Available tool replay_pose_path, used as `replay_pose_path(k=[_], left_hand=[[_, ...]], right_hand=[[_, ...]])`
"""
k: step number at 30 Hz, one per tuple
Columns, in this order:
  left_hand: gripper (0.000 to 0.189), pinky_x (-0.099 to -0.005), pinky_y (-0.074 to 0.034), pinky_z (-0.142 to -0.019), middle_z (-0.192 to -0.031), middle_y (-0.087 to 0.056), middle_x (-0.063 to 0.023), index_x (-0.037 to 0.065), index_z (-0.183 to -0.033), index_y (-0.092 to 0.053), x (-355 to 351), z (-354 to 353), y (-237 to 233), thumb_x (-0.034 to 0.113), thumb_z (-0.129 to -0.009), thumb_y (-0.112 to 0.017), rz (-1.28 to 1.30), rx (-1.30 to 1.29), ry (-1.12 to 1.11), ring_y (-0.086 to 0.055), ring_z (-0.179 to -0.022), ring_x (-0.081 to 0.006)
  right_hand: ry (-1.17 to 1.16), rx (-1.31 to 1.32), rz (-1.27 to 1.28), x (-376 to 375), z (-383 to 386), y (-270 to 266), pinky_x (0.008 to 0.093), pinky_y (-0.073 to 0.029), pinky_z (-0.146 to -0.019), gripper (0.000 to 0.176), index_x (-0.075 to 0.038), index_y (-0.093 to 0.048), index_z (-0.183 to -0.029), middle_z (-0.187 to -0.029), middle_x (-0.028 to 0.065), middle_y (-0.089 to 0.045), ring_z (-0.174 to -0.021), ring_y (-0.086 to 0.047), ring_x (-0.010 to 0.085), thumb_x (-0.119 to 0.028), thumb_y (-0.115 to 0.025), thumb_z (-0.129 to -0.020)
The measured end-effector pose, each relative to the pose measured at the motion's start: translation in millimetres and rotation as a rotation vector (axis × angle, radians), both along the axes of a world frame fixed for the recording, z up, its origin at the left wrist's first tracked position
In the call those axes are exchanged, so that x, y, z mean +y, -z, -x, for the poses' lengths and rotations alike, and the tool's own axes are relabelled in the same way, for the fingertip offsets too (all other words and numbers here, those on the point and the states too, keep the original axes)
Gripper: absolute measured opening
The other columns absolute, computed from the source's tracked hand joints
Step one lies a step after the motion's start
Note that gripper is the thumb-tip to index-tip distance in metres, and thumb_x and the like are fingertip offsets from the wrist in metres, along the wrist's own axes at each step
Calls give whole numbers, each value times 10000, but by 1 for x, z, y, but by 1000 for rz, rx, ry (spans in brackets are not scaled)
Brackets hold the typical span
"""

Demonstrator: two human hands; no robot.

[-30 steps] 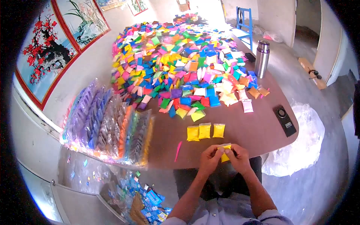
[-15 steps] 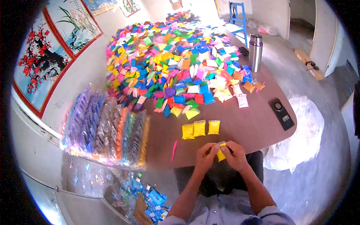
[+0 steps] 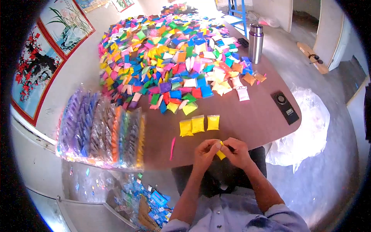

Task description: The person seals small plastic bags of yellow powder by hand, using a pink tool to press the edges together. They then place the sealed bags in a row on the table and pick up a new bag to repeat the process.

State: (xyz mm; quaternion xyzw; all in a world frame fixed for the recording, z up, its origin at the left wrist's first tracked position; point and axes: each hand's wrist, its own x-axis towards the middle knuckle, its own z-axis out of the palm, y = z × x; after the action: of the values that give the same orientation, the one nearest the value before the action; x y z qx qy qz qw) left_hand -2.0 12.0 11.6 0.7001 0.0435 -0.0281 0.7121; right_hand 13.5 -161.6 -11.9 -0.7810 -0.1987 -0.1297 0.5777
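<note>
My left hand (image 3: 205, 152) and my right hand (image 3: 237, 152) meet at the table's near edge. Between them is a small yellow packet (image 3: 220, 155), pinched at its top by the fingers of both. Part of it is hidden behind the fingers. Just beyond my hands lie three similar yellow packets: a left one (image 3: 185, 129), a middle one (image 3: 198, 124) overlapping it, and a right one (image 3: 213, 122) slightly apart. A thin pink plastic stick (image 3: 172, 149) rests on the table to the left of my hands.
A large heap of colourful packets (image 3: 166, 58) covers the table's far part. Bundled clear bags of coloured pieces (image 3: 101, 131) stand at left. A steel thermos (image 3: 255, 44) and a black device with a round dial (image 3: 285, 107) are at right. Blue litter (image 3: 154, 201) lies on the floor.
The view has shifted, so the table contents appear farther left and higher. My fingers have closed in over the yellow packet's top, and less of it shows now.
</note>
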Motion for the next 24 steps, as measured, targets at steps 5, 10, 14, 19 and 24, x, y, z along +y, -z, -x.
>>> replay_pose_path(k=[5, 10, 14, 19, 24], left_hand=[[193, -207, -503, -649, -903, -694, -1, 52, -1038, -727, 3, -2, 16, 240, -1019, -688, -4, -126, 22, -629, -773, -59], [170, -198, -485, -638, -893, -687, 8, 63, -1034, -735, 3, -1, 10, 226, -1014, -692, 127, 47, -90, -616, -756, -52], [180, -204, -486, -647, -898, -686, 9, 61, -1053, -737, -1, 0, 6, 231, -1012, -697, 67, 26, -99, -613, -766, -56], [178, -216, -504, -736, -908, -680, 6, 47, -1033, -727, 2, 0, 13, 220, -1019, -686, 83, -31, -12, -614, -833, -69], [179, -222, -505, -780, -933, -675, 0, 43, -1008, -709, 5, -1, 17, 218, -1024, -678, 82, -78, -57, -620, -863, -84]], right_hand=[[-34, 43, 42, 0, 2, -10, 310, -476, -601, 121, -12, -703, -971, -808, 96, -643, -669, -611, 198, -121, -737, -930], [-44, 104, 54, 2, 4, -13, 361, -524, -609, 173, -38, -726, -924, -806, 119, -682, -668, -660, 256, -211, -731, -931], [-31, 113, 69, 0, 1, -5, 373, -523, -609, 178, -35, -728, -913, -799, 129, -683, -668, -660, 272, -213, -733, -930], [-51, 89, 93, 1, 0, -6, 385, -530, -617, 165, -34, -726, -917, -811, 137, -687, -685, -674, 288, -198, -740, -916], [-68, 27, 114, 2, 2, -14, 374, -540, -621, 156, -25, -724, -938, -833, 136, -697, -699, -683, 284, -177, -742, -908]])
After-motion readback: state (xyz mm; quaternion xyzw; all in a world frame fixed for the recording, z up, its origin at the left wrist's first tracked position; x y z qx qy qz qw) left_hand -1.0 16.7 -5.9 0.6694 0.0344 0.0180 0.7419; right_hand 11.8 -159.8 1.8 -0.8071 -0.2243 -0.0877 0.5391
